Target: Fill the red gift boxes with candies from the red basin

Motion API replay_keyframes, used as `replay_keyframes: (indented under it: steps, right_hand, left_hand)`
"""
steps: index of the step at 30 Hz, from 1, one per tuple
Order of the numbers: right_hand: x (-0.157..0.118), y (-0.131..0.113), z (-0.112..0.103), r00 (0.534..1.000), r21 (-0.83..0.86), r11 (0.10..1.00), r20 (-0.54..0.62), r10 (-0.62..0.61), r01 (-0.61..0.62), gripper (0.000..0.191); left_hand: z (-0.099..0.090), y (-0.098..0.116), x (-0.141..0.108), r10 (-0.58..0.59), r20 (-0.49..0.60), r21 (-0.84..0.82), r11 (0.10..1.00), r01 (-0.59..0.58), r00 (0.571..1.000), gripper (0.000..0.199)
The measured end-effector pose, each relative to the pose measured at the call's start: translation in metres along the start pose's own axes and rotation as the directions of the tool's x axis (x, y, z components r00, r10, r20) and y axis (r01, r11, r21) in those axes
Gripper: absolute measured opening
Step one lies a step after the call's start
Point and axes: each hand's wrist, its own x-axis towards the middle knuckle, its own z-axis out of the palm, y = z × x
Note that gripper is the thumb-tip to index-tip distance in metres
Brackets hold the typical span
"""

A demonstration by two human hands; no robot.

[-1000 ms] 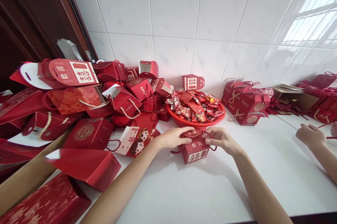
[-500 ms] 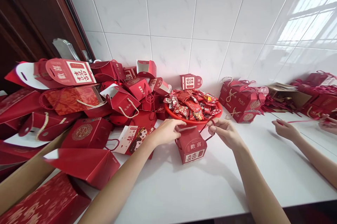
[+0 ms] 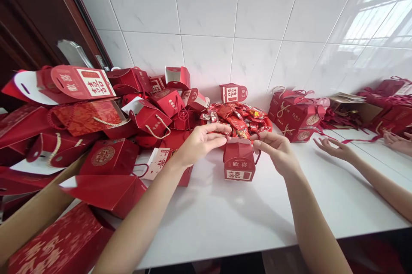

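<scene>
On a white table (image 3: 206, 218), the left hand (image 3: 203, 142) spreads its fingers at the top edge of a small red box (image 3: 239, 160), while the right hand (image 3: 277, 149) pinches its dark cord (image 3: 258, 158). Behind sits a red bowl (image 3: 270, 125) heaped with wrapped sweets (image 3: 238, 120); red cartons (image 3: 111, 156) crowd the left (another person's hand (image 3: 334, 149) is at right).

Slim forearms (image 3: 140, 218), bare down to the wrists (image 3: 292, 176)

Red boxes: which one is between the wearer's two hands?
The box in front of the candies, its white panel on the near side. The others sit in the left pile, behind the candies, or farther right.
</scene>
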Motion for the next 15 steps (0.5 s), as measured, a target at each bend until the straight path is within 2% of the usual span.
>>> replay_keyframes:
  steps: [3,7,10,15]
  right_hand:
    - [-0.004,-0.008,0.012,0.999,-0.105,0.994,0.046,-0.002,0.007,0.033]
    - [-0.007,-0.011,0.027,0.993,-0.257,0.965,0.109,-0.034,0.062,0.033]
    - [-0.009,-0.007,0.033,0.995,-0.327,0.941,0.07,-0.068,0.087,0.032]
    - [-0.013,-0.001,0.038,0.995,-0.332,0.941,-0.039,-0.087,0.069,0.026]
  left_hand:
    - [0.012,-0.002,-0.003,0.094,0.077,-0.034,0.995,-0.092,0.993,0.029]
    - [0.027,-0.007,-0.005,0.228,0.106,0.05,0.971,-0.234,0.968,0.03]
    - [0.032,-0.01,-0.008,0.265,0.127,0.142,0.949,-0.282,0.956,0.037]
    - [0.035,-0.012,-0.011,0.306,0.175,0.268,0.9,-0.344,0.936,0.045]
